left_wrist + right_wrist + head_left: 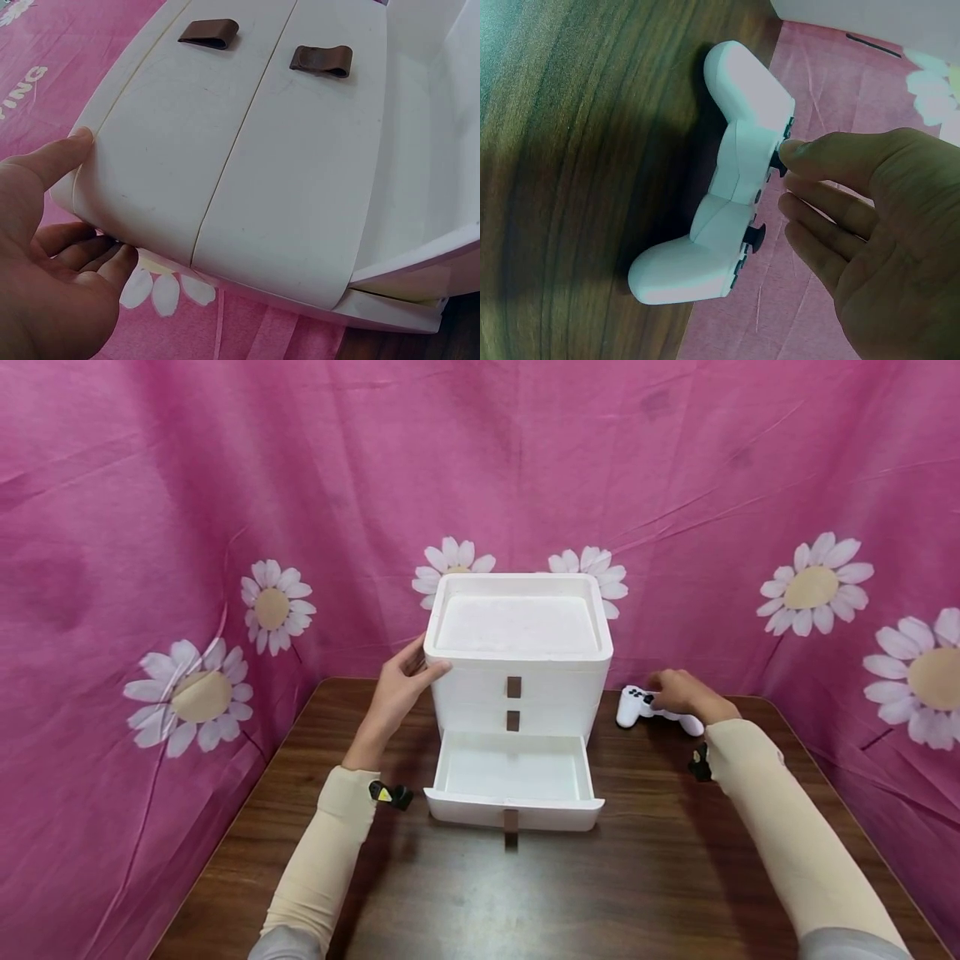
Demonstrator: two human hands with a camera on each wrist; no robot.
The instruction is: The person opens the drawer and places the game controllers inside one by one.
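Observation:
A white drawer unit [525, 693] stands on the table with its bottom drawer [513, 814] pulled out, showing a bare white inside. My left hand [401, 685] grips the unit's upper left corner. In the left wrist view its thumb [64, 156] lies on the front face and the other fingers curl at the side. To the right of the unit, a white game controller [731, 172] lies on the table. My right hand [678, 689] is over it, thumb tip [799, 152] at one black thumbstick [778, 160], the other fingers loosely bent beside it.
The two upper drawers are closed and carry brown pull tabs [513, 687]. A raised rim [517, 656] surrounds the unit's shallow top. Pink cloth [517, 460] with daisies hangs behind and at both sides of the brown wooden table [480, 902].

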